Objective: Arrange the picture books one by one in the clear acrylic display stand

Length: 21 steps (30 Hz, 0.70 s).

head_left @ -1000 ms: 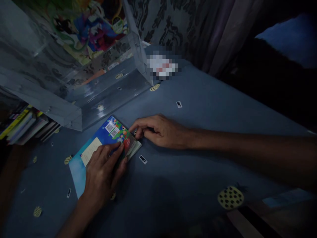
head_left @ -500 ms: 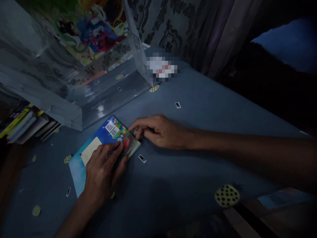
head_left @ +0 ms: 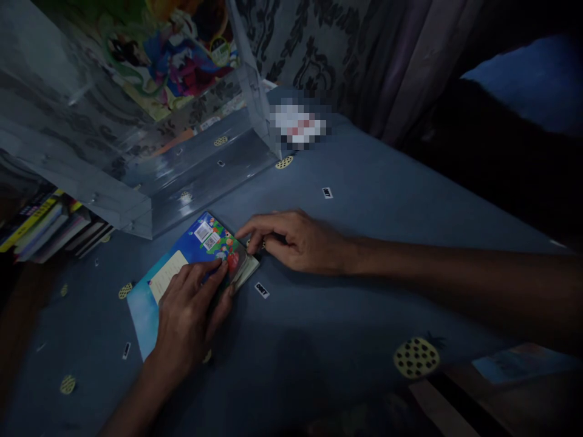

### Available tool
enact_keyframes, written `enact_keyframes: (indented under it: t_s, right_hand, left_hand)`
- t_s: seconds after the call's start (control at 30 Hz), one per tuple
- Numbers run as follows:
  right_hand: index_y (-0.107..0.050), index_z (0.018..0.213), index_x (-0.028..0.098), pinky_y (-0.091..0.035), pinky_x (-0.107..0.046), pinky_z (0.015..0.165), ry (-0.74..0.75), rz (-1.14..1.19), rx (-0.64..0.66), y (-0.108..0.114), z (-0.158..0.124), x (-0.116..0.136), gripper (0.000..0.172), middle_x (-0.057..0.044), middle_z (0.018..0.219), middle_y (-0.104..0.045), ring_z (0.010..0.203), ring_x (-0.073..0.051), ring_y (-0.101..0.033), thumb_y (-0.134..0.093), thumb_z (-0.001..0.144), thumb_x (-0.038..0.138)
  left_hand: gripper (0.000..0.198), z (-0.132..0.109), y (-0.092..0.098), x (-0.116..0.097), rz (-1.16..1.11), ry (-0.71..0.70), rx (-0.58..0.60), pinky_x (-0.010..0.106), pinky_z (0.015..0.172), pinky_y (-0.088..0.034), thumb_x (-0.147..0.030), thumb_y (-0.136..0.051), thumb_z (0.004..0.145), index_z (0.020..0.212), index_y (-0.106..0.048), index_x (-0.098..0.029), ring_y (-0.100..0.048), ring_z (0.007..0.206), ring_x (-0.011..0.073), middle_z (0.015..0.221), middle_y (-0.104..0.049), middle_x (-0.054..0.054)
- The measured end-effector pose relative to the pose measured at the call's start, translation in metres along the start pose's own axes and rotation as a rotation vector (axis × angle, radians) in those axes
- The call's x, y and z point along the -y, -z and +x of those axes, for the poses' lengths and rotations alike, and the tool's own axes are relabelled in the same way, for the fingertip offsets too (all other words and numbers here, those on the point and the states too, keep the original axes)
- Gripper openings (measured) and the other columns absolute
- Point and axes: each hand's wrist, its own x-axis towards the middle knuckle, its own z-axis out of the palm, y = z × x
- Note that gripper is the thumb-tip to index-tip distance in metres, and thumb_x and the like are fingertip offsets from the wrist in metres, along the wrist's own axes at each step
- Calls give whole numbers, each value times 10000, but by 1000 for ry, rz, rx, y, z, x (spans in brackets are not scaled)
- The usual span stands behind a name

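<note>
A blue paperback book [head_left: 212, 227] lies on the table with a barcode, a QR code and colourful pictures on its cover, plus a cream text panel. My left hand [head_left: 186, 309] holds it down, fingers over the cover and thumb along the page edges at the near right corner. To the right is my right hand [head_left: 294, 240], its index finger stretched out to the book's right edge. The other fingers of that hand bend downward, apart from one another, with nothing visible in them. The palm sides of both hands are hidden.
A clear acrylic stand [head_left: 150, 212] rises behind the book, with a colourful picture [head_left: 182, 60] beyond it. Stacked books [head_left: 50, 224] sit at the left. A blurred white object [head_left: 298, 124] lies at the back. The grey-blue tablecloth [head_left: 328, 315] has pineapple prints.
The middle finger of my right hand has shifted slightly left, towards the book's edge. My left hand and the book stay in place.
</note>
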Motion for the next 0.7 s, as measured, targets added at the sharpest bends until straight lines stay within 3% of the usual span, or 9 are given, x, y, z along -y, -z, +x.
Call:
enact_keyframes:
  t_s: [0.57,0.7]
  right_hand:
    - [-688,1028,155,-455,-223,723,-1,-65,67,0,1,-1,420,8,802,-729,747,-113,-662,-457,750,-59]
    - [-675,1066,138,-467,-229,757,17,-26,4,0,0,0,403,-12,844,-737,801,-121,-678,-450,782,-38]
  left_hand:
    - [290,-1,0,0,3,9,14,417,804,-528,-194,-551,965,1253,-583,-177,-612,989,253,1127,-648,112]
    - [288,0,-1,0,12,8,16,415,796,-527,-190,-549,966,1252,-583,-174,-612,983,251,1127,-649,113]
